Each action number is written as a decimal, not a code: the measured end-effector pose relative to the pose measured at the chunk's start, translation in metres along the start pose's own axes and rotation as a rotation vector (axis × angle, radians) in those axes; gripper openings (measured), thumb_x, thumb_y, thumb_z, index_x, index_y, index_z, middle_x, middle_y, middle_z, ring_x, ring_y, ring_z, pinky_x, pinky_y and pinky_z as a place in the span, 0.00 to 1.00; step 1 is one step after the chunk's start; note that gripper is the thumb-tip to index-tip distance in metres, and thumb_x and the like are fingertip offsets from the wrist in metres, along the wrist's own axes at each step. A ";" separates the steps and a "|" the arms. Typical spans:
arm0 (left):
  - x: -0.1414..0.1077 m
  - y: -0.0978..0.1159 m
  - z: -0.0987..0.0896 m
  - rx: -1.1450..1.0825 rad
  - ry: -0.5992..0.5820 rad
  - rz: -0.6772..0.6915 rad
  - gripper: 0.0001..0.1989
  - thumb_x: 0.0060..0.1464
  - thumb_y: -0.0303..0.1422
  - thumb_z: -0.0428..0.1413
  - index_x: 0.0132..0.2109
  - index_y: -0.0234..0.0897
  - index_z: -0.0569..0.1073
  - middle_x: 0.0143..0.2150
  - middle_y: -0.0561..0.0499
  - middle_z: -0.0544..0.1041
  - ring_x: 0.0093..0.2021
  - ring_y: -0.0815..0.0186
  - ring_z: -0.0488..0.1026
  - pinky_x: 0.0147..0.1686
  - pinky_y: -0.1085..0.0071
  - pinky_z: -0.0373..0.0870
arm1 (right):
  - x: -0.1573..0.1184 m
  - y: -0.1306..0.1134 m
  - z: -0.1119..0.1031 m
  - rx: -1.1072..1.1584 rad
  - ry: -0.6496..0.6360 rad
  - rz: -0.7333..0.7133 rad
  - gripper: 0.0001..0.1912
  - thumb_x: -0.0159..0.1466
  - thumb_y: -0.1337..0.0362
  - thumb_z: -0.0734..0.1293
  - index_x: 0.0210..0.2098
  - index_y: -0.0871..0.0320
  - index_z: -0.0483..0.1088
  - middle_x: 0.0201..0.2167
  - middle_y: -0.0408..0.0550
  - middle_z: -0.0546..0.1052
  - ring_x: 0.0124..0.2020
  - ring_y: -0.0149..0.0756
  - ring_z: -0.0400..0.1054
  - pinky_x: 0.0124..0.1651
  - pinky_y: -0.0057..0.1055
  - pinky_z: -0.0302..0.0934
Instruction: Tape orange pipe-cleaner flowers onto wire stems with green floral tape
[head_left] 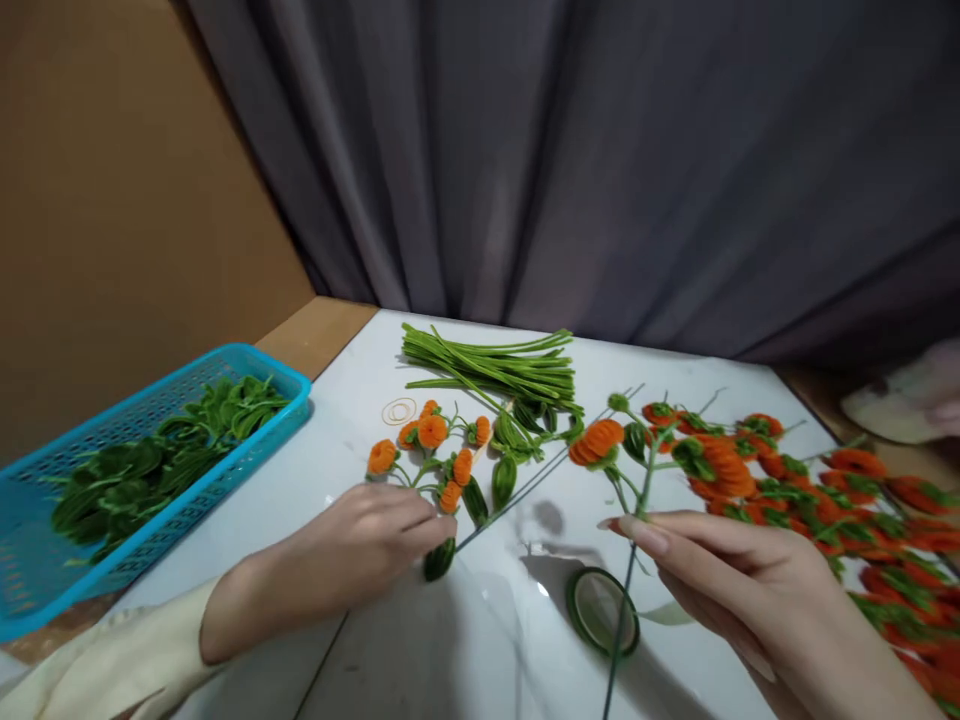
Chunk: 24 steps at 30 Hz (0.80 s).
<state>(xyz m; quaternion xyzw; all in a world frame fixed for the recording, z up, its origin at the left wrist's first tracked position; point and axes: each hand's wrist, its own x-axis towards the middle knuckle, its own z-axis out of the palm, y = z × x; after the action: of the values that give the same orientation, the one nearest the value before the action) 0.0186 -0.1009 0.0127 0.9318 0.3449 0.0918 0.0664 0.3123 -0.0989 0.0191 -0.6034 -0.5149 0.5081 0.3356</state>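
A green wrapped flower stem [651, 475] with fuzzy orange blooms and a bare wire below is pinched upright between the thumb and fingers of my right hand [720, 570]. One orange bloom [598, 442] leans to its left. My left hand [360, 550] reaches over the table, its fingers curled together beside a cluster of small orange blooms [432, 431]. What those fingers hold, if anything, is hidden. A dark green leaf [439, 560] shows just under the fingertips. Below the held stem, a roll of green tape [604, 612] lies on the table.
A blue basket [296, 385] of green leaves [142, 470] stands at the left. Green fuzzy stems [495, 362] lie in a bundle at the back, near pale rubber bands [399, 411]. Many orange flowers [862, 500] fill the right side. A grey curtain [562, 170] hangs behind the white table [405, 650].
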 end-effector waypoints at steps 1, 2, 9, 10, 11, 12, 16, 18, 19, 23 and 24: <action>0.005 -0.005 0.002 0.090 0.011 0.076 0.16 0.59 0.20 0.42 0.43 0.35 0.72 0.39 0.47 0.79 0.38 0.64 0.74 0.40 0.70 0.65 | 0.000 0.000 0.000 0.009 -0.024 0.041 0.20 0.49 0.45 0.72 0.29 0.57 0.80 0.20 0.50 0.71 0.17 0.31 0.56 0.14 0.26 0.43; 0.009 -0.011 0.004 0.178 0.024 0.139 0.16 0.59 0.19 0.41 0.43 0.34 0.71 0.46 0.44 0.77 0.46 0.61 0.73 0.45 0.66 0.64 | -0.001 0.000 -0.001 0.016 -0.049 0.078 0.21 0.48 0.44 0.72 0.29 0.56 0.80 0.19 0.50 0.71 0.17 0.30 0.55 0.15 0.27 0.42; 0.017 -0.052 0.006 0.367 -0.053 -0.049 0.14 0.55 0.20 0.44 0.43 0.33 0.71 0.57 0.40 0.70 0.58 0.52 0.63 0.49 0.57 0.60 | -0.003 -0.010 -0.007 0.022 -0.152 0.072 0.21 0.50 0.43 0.69 0.23 0.55 0.79 0.18 0.49 0.69 0.16 0.29 0.49 0.16 0.29 0.40; 0.016 -0.055 0.006 0.352 -0.039 -0.075 0.14 0.56 0.22 0.44 0.44 0.33 0.71 0.55 0.40 0.72 0.56 0.53 0.65 0.47 0.58 0.61 | -0.003 -0.012 -0.008 0.029 -0.150 0.055 0.20 0.50 0.44 0.69 0.22 0.55 0.79 0.17 0.49 0.68 0.16 0.29 0.49 0.17 0.29 0.40; 0.015 -0.057 0.006 0.340 -0.023 -0.090 0.13 0.57 0.24 0.44 0.45 0.34 0.71 0.54 0.41 0.73 0.54 0.54 0.66 0.47 0.59 0.62 | -0.003 -0.014 -0.007 0.041 -0.150 0.046 0.19 0.50 0.45 0.69 0.21 0.56 0.78 0.17 0.48 0.67 0.17 0.29 0.49 0.17 0.29 0.41; 0.015 -0.058 0.006 0.331 -0.010 -0.096 0.13 0.59 0.26 0.44 0.44 0.35 0.72 0.53 0.42 0.73 0.53 0.55 0.67 0.46 0.60 0.63 | -0.002 -0.015 -0.007 0.055 -0.151 0.044 0.19 0.50 0.46 0.69 0.20 0.56 0.78 0.16 0.48 0.66 0.17 0.29 0.48 0.17 0.29 0.40; 0.010 -0.055 0.004 0.328 0.069 -0.085 0.13 0.61 0.29 0.45 0.43 0.36 0.74 0.57 0.41 0.70 0.56 0.54 0.65 0.47 0.59 0.63 | 0.000 -0.015 -0.003 0.088 -0.158 0.073 0.18 0.51 0.48 0.70 0.21 0.57 0.77 0.14 0.45 0.60 0.16 0.28 0.45 0.17 0.29 0.36; 0.007 -0.048 0.000 0.314 0.147 -0.087 0.13 0.61 0.28 0.46 0.46 0.39 0.74 0.58 0.42 0.69 0.54 0.55 0.67 0.46 0.60 0.64 | 0.001 -0.015 -0.001 0.100 -0.161 0.068 0.17 0.52 0.49 0.70 0.22 0.57 0.77 0.14 0.42 0.57 0.16 0.26 0.44 0.17 0.28 0.35; 0.006 -0.042 -0.003 0.291 0.182 -0.085 0.14 0.61 0.27 0.46 0.49 0.41 0.73 0.56 0.43 0.72 0.51 0.57 0.69 0.45 0.62 0.65 | 0.001 -0.015 0.000 0.109 -0.164 0.061 0.16 0.52 0.49 0.70 0.22 0.56 0.77 0.13 0.41 0.55 0.15 0.25 0.42 0.17 0.28 0.35; 0.002 -0.008 -0.015 0.157 0.283 -0.041 0.20 0.60 0.26 0.48 0.58 0.46 0.66 0.43 0.51 0.78 0.39 0.65 0.75 0.40 0.71 0.68 | 0.001 -0.017 0.004 0.148 -0.166 0.026 0.15 0.54 0.53 0.69 0.21 0.57 0.75 0.13 0.37 0.50 0.14 0.23 0.38 0.15 0.26 0.33; 0.003 0.002 -0.017 0.142 0.305 -0.034 0.21 0.60 0.26 0.48 0.59 0.47 0.65 0.42 0.52 0.79 0.39 0.66 0.75 0.41 0.72 0.68 | 0.000 -0.018 0.005 0.154 -0.163 0.016 0.14 0.55 0.54 0.69 0.20 0.58 0.74 0.13 0.37 0.50 0.14 0.23 0.39 0.15 0.26 0.33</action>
<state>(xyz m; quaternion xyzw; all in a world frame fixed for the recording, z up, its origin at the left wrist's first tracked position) 0.0180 -0.0996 0.0300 0.9033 0.3725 0.2065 -0.0515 0.3023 -0.0953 0.0348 -0.5367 -0.4952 0.5961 0.3339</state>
